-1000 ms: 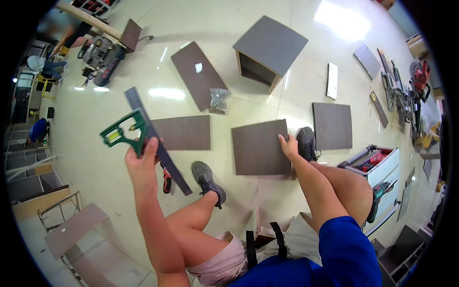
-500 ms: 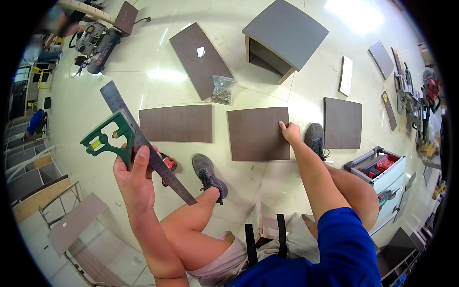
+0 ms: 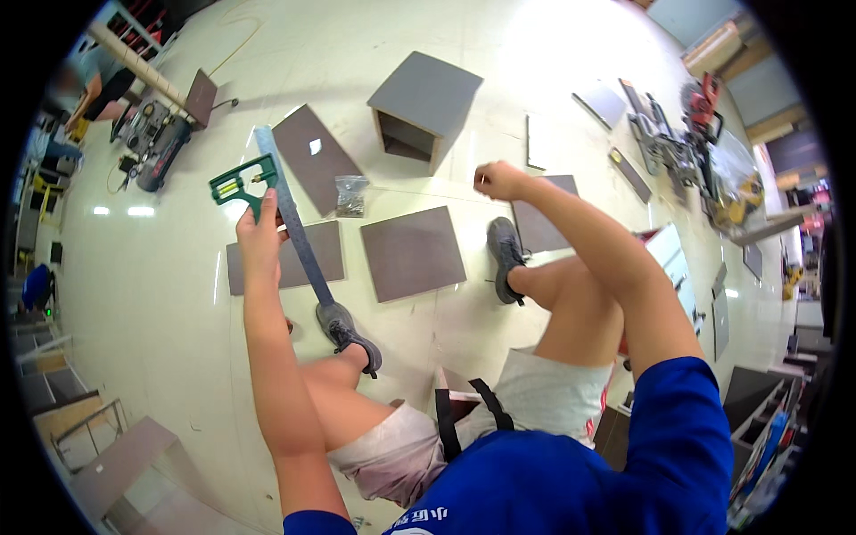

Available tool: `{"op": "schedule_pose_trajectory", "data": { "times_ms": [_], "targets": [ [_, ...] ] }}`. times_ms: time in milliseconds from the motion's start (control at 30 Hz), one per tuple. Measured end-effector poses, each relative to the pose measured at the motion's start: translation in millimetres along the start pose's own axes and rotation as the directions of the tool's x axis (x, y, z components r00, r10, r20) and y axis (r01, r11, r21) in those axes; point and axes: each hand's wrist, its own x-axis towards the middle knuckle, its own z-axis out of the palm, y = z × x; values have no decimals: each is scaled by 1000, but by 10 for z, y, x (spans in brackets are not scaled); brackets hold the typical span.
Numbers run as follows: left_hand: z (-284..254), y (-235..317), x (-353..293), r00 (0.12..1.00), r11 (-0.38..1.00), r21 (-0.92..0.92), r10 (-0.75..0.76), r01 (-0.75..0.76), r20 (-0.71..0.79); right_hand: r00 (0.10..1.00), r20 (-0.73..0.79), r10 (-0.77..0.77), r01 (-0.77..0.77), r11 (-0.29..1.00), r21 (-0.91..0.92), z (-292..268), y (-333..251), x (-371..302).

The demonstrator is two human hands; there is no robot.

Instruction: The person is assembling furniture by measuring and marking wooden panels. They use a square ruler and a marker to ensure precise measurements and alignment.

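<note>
The green-headed, long-bladed metal combination square (image 3: 285, 190) is clamped in the left hand (image 3: 260, 236) above the glossy pale floor (image 3: 160, 267); the right hand (image 3: 502, 181), fingers curled together, hangs near a brown rectangular board (image 3: 537, 228).

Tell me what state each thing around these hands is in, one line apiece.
Combination square: gripped in the left hand, blade slanted.
Right hand: curled; can't tell whether it's empty.
Centre panel: lying flat, untouched.
Grey cabinet: standing, one side open.
Clear bag: partly filled; seal unclear.
</note>
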Motion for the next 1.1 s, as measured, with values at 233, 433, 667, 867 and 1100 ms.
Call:
{"op": "schedule_pose_trajectory", "data": {
  "times_ms": [233,433,667,867,1100],
  "targets": [
    [-108,-291,-419,1000,985,-171,14,-9,24,883,-349,314,-109,859,500,-393,81,-2495],
    [-610,-235,-1396,999,803,-595,33,-25,3,402,-270,875,-234,384,893,1687,557,-5300],
    [-770,-490,-1269,994,877,-479,-76,32,-73,729,-181,660,-185,444,876,3986,-265,-6140],
    [-706,-404,-1321,979,867,-497,-137,46,-148,776,-139,615,-225,476,850,3347,-450,-5713],
    [-589,-410,-1251,977,835,-549,-150,42,-153,820,-232,522,-166,606,778,3349,-128,-5666]
  ]
}}
